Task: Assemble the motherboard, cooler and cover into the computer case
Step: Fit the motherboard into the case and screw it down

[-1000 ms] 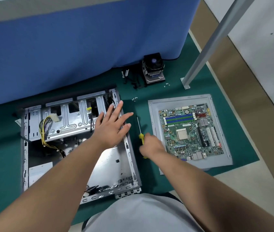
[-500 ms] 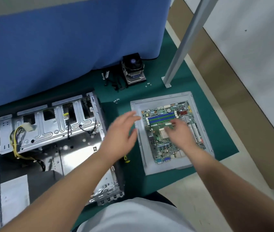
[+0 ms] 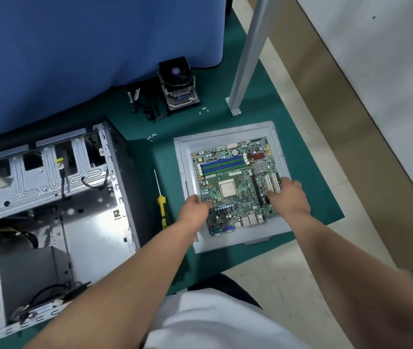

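Lifting the green printed-circuit motherboard [image 3: 235,187] well is starting from where things are lying, read from left to right. Far to the left of the fingers, the open grey sheet-metal computer case [image 3: 56,197] is lying on its side on the green tabletop [image 3: 308,172], its bay facing up with yellow and black cables hanging loose inside. Between the case and the left fingers, a yellow-handled screwdriver [image 3: 161,207] is lying on the mat, near but not touching them. The left hand [image 3: 194,207] is curling its fingers [image 3: 206,204] onto the board's left edge, and the right hand [image 3: 289,196] is pinching the right edge beside the white expansion slots; both are holding the board, which is resting on the flat grey metal side cover [image 3: 228,244]. Beyond the fingertips, the black fan-topped cooler [image 3: 179,85] is standing well apart, with small screws scattered near it.

To my mind, the grip should be keeping to the bare edges, clear of the pale square processor socket between the hands. Raising both sides evenly, then carrying the board leftward over the screwdriver, would be sparing it any flexing. Watching the loose cables is mattering too, since they could be getting trapped underneath.
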A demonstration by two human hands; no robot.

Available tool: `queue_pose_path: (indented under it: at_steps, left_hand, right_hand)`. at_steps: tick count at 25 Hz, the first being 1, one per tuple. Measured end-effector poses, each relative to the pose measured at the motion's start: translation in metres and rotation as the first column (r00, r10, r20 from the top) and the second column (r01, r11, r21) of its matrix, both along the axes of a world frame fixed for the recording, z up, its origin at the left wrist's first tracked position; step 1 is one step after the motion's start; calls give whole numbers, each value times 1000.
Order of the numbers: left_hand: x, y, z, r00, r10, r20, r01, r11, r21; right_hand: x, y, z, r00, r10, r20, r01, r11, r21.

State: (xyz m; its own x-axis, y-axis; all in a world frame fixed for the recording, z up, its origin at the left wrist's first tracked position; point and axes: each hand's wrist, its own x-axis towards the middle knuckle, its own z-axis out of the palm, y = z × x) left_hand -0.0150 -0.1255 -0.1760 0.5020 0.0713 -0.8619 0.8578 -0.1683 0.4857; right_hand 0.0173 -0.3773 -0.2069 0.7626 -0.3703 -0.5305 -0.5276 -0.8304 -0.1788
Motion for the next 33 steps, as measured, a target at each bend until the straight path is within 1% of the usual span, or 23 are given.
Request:
queue_pose_path:
  at_steps: [1, 3, 5, 7, 9, 13, 15, 17, 20, 22, 24, 26, 29, 33]
  left_hand:
    - [1, -2, -3, 999, 35, -8, -35, 999, -18]
    - [3, -6, -6, 986, 161, -52, -165, 983, -78]
    - [7, -7, -11, 940, 320, -121, -335, 932, -137]
    - [10, -2, -13, 875, 452, -175, -478, 863, -163]
    - [14, 3, -16, 844, 508, -174, -532, 834, -145]
    - [18, 8, 0, 866, 476, -152, -497, 854, -156]
    - [19, 19, 11, 889, 440, -126, -457, 865, -204]
    - [22, 31, 21, 910, 408, -77, -414, 876, -246]
    - [20, 57, 50, 913, 405, 47, -378, 885, -272]
    - [15, 82, 72, 922, 368, 123, -297, 874, -385]
    - [4, 116, 95, 926, 340, 161, -205, 814, -543]
    - [-10, 152, 110, 925, 344, 161, -172, 757, -630]
    - [-38, 202, 117, 883, 453, 127, -247, 677, -693]
    - [-80, 261, 107, 764, 630, 141, -405, 637, -656]
  right_hand:
    - [1, -1, 0, 1000, 0, 7, 0, 1000, -7]
    - [6, -3, 1, 1000, 14, -7, -15, 999, -47]
    - [9, -3, 3, 999, 43, -26, -45, 994, -99]
    - [10, -2, 6, 997, 66, -25, -69, 990, -121]
    - [11, -2, 9, 997, 77, -18, -79, 989, -129]
    - [8, -1, 24, 998, 64, 24, -61, 993, -106]
    - [4, 5, 37, 994, 80, 72, -75, 994, -75]
    - [3, 15, 53, 987, 103, 120, -98, 994, -49]
    - [-1, 37, 80, 977, 106, 187, -107, 994, -8]
    - [-3, 55, 102, 962, 88, 259, -102, 994, 40]
    - [-8, 79, 124, 943, 74, 325, -108, 990, 88]
    - [-14, 112, 143, 926, 96, 365, -147, 983, 112]
    - [-26, 177, 160, 904, 190, 383, -251, 961, 114]
    - [-44, 253, 161, 896, 295, 331, -335, 940, 69]
